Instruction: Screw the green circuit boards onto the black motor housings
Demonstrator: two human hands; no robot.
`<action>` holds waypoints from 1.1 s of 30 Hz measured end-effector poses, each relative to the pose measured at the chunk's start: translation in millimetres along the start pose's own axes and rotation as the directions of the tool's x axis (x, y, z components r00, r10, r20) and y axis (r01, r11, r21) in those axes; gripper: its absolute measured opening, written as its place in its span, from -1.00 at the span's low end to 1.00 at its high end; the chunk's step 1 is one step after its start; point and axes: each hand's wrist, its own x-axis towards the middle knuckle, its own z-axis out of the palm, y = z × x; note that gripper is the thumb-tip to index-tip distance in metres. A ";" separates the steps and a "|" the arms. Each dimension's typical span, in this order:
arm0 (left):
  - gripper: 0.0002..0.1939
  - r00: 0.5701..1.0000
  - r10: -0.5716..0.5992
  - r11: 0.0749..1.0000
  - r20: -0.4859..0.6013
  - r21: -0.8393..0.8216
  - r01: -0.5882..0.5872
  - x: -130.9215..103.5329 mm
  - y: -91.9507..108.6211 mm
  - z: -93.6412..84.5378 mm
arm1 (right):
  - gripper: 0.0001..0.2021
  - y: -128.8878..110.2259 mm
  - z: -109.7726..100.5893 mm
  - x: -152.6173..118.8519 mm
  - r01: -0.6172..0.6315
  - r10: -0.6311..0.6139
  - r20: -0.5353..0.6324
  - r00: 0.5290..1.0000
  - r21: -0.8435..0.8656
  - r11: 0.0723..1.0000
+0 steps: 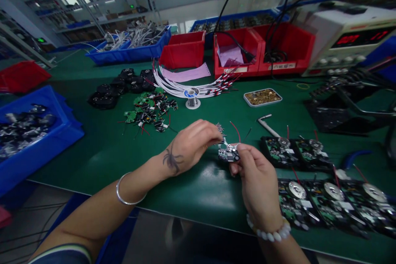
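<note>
My right hand (259,175) pinches a small circuit board (229,155) with dark and silver parts between thumb and fingers, above the green table. A thin red wire rises behind the board. My left hand (196,144) reaches in from the left, its fingers bent down and closed at the board's upper edge. What those fingertips hold, if anything, is hidden. Just behind them lies a small heap of thin metal pieces (219,129), too fine to name. Right of my right hand are rows of black housings (298,192) with green boards, silver discs and red wires.
Behind my hands stands a solder spool (192,102), with green circuit boards (148,107) and white cables (185,86) near it. A tray of small brass-coloured parts (262,97), red bins (182,49), a power supply (349,37) and a blue bin (40,132) surround the work area.
</note>
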 end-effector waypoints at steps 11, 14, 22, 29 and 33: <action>-0.91 0.990 0.087 0.995 0.108 -0.067 -0.080 -1.8 2.4 1.8 | -0.73 -1.2 0.4 0.2 0.021 -0.021 0.001 1.000 0.002 1.000; -0.92 0.990 0.082 0.995 0.112 -0.073 -0.074 -1.3 2.7 1.8 | -0.74 -1.1 0.5 0.1 0.015 -0.015 0.003 1.000 0.006 1.000; -0.84 0.972 0.162 0.981 0.173 -0.135 -0.139 0.2 2.2 -5.6 | -0.73 2.3 -0.1 -0.1 0.011 -0.012 0.013 1.000 0.048 0.999; -0.93 0.920 -0.382 0.914 -0.088 0.114 0.390 -7.1 -42.1 4.0 | -0.76 0.7 2.6 2.2 -0.011 0.010 0.010 1.000 0.135 0.991; -0.88 0.825 -0.558 0.826 0.087 0.151 0.543 -14.6 -69.9 11.0 | -0.77 -0.1 3.4 1.5 -0.015 0.012 0.021 1.000 0.140 0.990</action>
